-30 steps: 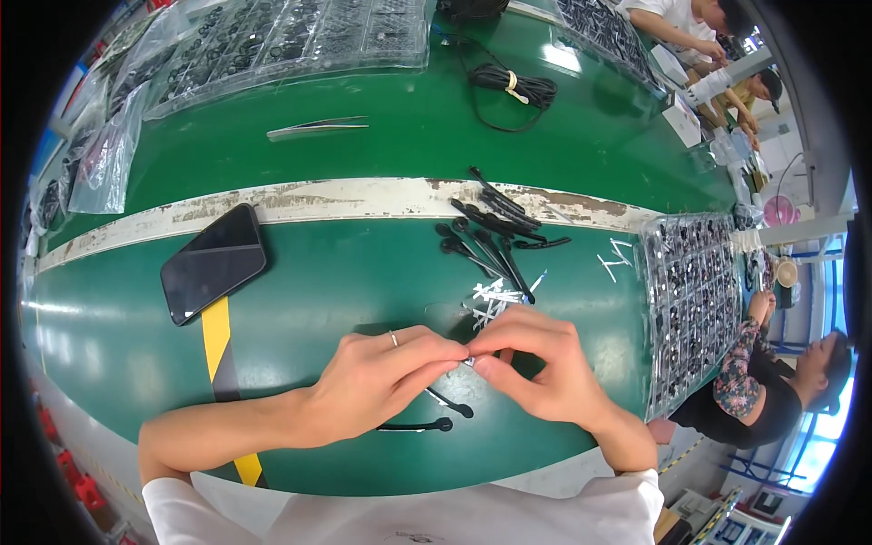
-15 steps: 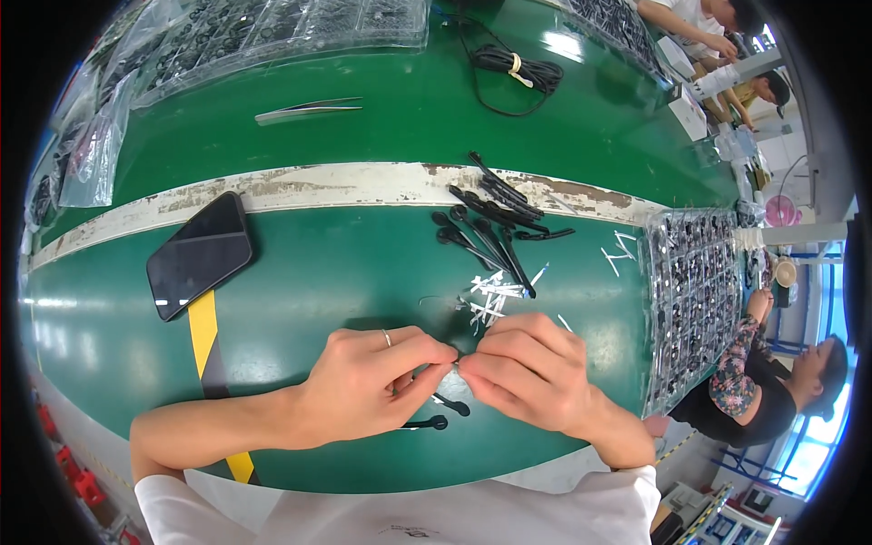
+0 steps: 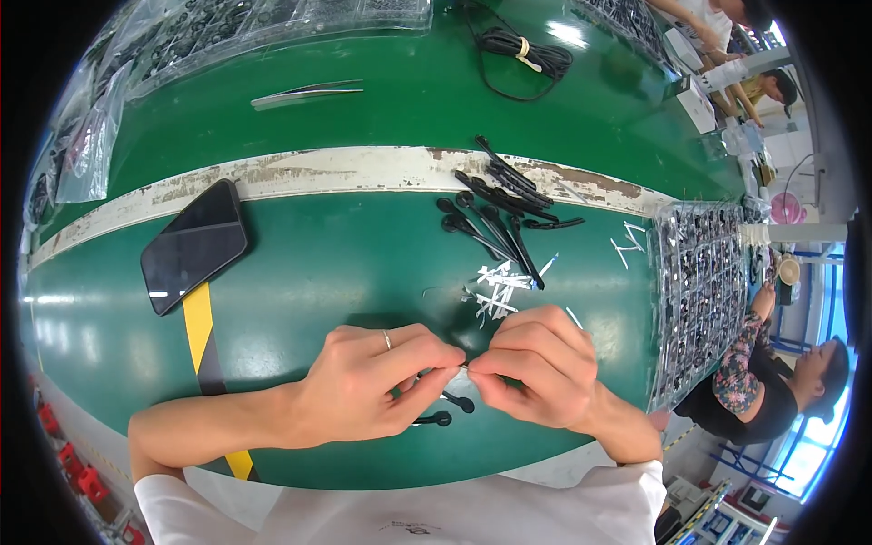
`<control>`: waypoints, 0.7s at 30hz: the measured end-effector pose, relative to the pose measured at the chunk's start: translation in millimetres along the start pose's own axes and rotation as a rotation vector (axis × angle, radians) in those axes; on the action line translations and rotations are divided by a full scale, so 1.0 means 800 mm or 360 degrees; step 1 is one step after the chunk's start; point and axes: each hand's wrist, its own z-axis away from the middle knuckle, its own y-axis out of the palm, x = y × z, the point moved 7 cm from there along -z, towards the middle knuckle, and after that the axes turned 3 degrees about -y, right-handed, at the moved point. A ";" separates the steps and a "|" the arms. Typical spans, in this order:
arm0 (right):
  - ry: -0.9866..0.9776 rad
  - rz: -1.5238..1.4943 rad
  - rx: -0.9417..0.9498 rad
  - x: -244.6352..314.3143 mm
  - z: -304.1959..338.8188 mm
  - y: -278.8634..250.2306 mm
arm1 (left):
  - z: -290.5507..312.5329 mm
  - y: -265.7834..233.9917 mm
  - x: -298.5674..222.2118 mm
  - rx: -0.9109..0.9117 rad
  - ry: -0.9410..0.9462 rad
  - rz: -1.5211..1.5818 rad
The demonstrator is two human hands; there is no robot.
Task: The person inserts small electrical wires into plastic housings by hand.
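Observation:
My left hand (image 3: 377, 377), with a ring on one finger, is closed in a pinch. My right hand (image 3: 540, 368) pinches too, its fingertips almost touching those of the left. A tiny thin piece (image 3: 465, 366) shows between the two pinches, too small to name. Just below the fingers, two black slender pieces with round ends (image 3: 436, 419) lie on the green table, partly hidden by my left hand. Beyond the right hand is a heap of small white strips (image 3: 500, 289). Behind it lie several similar black round-ended pieces (image 3: 486, 232).
A black phone (image 3: 195, 250) lies at left by yellow tape (image 3: 198, 327). A worn white strip (image 3: 345, 173) crosses the table; tweezers (image 3: 309, 94) and a tied black cable (image 3: 522, 54) lie beyond. A clear compartment tray (image 3: 695, 300) stands right, near a co-worker (image 3: 772, 381).
The hands stay pinched together, with the fingertips slightly farther apart and the thin piece showing a little more. The view has shifted slightly.

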 end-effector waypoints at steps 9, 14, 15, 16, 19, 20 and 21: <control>-0.0171 0.0120 -0.0072 0.011 0.007 -0.001 | 0.003 -0.003 -0.005 0.0052 0.0122 0.0014; -0.0210 0.0108 -0.0134 0.014 0.010 0.000 | 0.004 -0.004 -0.009 0.0006 0.0244 0.0030; -0.0223 0.0109 -0.0143 0.014 0.010 -0.001 | 0.004 -0.004 -0.009 0.0007 0.0241 0.0034; -0.0235 0.0112 -0.0152 0.015 0.010 -0.001 | 0.004 -0.004 -0.010 0.0003 0.0253 0.0017; -0.0226 0.0019 -0.0156 0.012 0.012 -0.006 | 0.004 -0.006 -0.010 -0.0019 0.0280 0.0004; -0.0224 0.0019 -0.0154 0.012 0.012 -0.006 | 0.004 -0.007 -0.010 -0.0036 0.0296 0.0008; -0.0202 -0.0037 -0.0153 0.010 0.011 -0.007 | 0.002 -0.007 -0.010 -0.0035 0.0296 0.0011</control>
